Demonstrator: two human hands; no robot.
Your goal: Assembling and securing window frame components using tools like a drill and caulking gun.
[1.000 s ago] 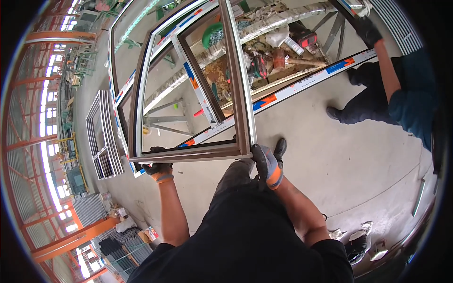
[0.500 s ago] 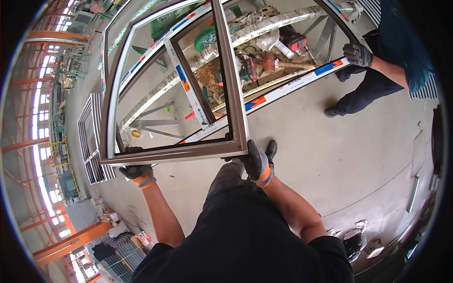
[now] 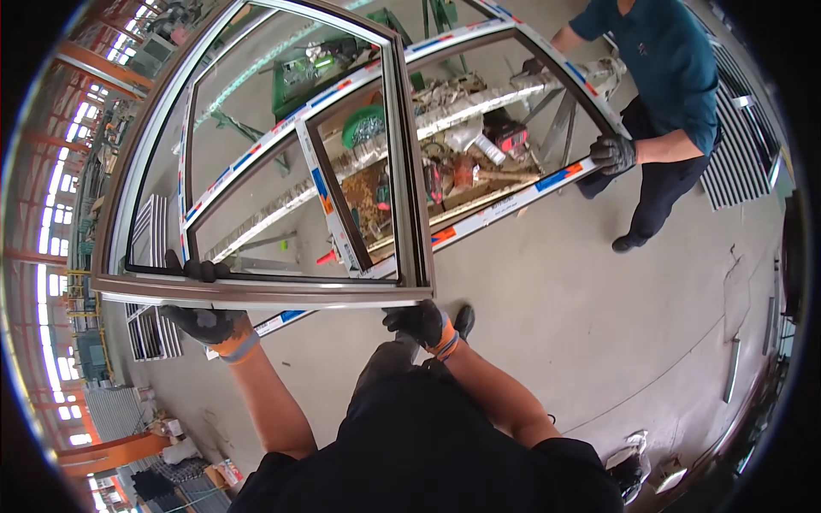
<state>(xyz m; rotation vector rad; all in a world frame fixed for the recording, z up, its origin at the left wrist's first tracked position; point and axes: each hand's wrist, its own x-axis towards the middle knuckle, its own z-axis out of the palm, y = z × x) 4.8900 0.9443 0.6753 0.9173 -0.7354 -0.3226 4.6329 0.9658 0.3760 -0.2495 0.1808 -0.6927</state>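
I hold a brown and silver window sash (image 3: 282,294) in front of me, tilted, with its lower rail toward my body. My left hand (image 3: 208,325), in a black and orange work glove, is closed around that rail, its fingertips showing over the inner edge. Gloved alike, my right hand (image 3: 419,323) grips the sash from below near the lower right corner; part of its fingers is hidden. Beyond the sash lies a larger window frame (image 3: 505,211) with white, blue and orange protective tape, partly seen through the sash opening.
At the right a co-worker's gloved hand (image 3: 613,154) holds the taped frame's corner. Below the frame is a wrapped support bar (image 3: 265,224) and a tray of cordless tools (image 3: 510,137). Silver profiles stand in a stack (image 3: 735,141) at the far right; more profiles (image 3: 154,333) lie left.
The sash has shifted left and slightly down in view. My right hand has gone from the corner's side to underneath it. The co-worker and the taped frame now show more fully.
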